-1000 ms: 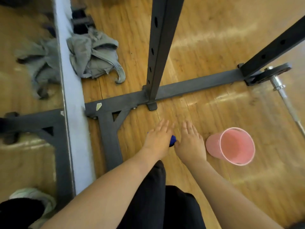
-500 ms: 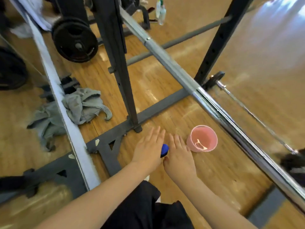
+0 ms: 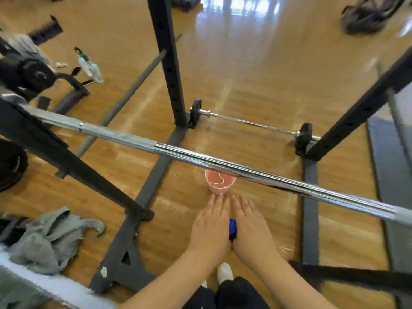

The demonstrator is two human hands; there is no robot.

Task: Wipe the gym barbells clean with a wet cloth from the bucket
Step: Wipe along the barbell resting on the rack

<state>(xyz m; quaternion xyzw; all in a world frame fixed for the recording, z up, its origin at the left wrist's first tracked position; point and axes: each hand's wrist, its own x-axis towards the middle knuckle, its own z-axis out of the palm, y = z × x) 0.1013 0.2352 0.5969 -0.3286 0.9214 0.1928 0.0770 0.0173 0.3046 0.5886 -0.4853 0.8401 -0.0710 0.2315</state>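
A long chrome barbell (image 3: 223, 162) lies across the black rack, running from upper left to lower right. A thinner barbell (image 3: 252, 123) with small black plates rests on the floor behind it. A pink bucket (image 3: 219, 186) with water stands on the wooden floor, partly under the chrome bar. My left hand (image 3: 209, 226) and my right hand (image 3: 252, 226) hover side by side, palms down with fingers straight, just short of the bucket. Between them they hold a small blue cloth (image 3: 232, 226), mostly hidden. My thumbs are out of sight.
Black rack uprights (image 3: 169, 63) and floor beams (image 3: 310, 197) frame the spot. A grey garment (image 3: 51, 239) lies at the left by a mirror edge (image 3: 44, 284). Weight plates (image 3: 33, 74) and a bottle (image 3: 89, 65) sit far left.
My view has risen and swung forward, so the chrome barbell and the floor barbell now lie ahead. Both hands kept the blue cloth between them and moved closer to the pink bucket.
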